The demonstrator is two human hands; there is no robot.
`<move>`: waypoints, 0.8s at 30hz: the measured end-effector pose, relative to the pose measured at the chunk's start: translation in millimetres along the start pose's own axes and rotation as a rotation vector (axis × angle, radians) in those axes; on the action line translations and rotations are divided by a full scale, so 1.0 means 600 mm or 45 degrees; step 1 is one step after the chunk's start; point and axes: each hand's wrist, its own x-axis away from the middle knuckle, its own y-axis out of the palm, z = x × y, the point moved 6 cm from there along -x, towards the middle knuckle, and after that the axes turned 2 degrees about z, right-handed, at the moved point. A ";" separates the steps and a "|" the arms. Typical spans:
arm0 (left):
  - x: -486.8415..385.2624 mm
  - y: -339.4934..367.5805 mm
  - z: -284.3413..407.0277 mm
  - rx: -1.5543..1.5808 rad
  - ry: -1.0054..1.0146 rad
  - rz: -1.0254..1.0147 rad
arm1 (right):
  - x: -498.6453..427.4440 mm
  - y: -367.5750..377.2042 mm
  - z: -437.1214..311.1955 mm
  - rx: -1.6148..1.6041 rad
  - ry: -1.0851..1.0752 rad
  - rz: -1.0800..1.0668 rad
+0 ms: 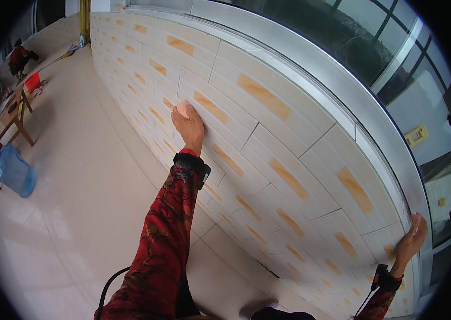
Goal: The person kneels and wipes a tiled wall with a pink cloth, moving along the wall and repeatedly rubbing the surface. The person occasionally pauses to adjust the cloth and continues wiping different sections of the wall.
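Observation:
My left hand (pixel 188 126) is pressed to the tiled wall (pixel 241 140) with a crumpled pink cloth or sponge (pixel 184 109) in its grip; which of the two I cannot tell. Cream tiles with orange-tan rectangles cover this wall. Farther right, my right hand (pixel 412 236) rests against the metal window frame (pixel 403 160) at the top of the wall, its fingers close together. Nothing shows in it, though its palm side is partly hidden. Both wrists wear black bands, the right one with a cable.
A wooden bench (pixel 19 112) stands on the tiled floor (pixel 85 180) at left, beside a blue water bottle (pixel 14 172). Beyond are a red bucket (pixel 32 82), a mop (pixel 65 55) and a crouching person (pixel 19 58). Window glass (pixel 309 24) rises above the wall.

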 end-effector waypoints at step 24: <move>0.339 0.024 0.026 -0.104 0.137 0.133 | -0.001 -0.003 -0.012 0.141 -0.114 0.061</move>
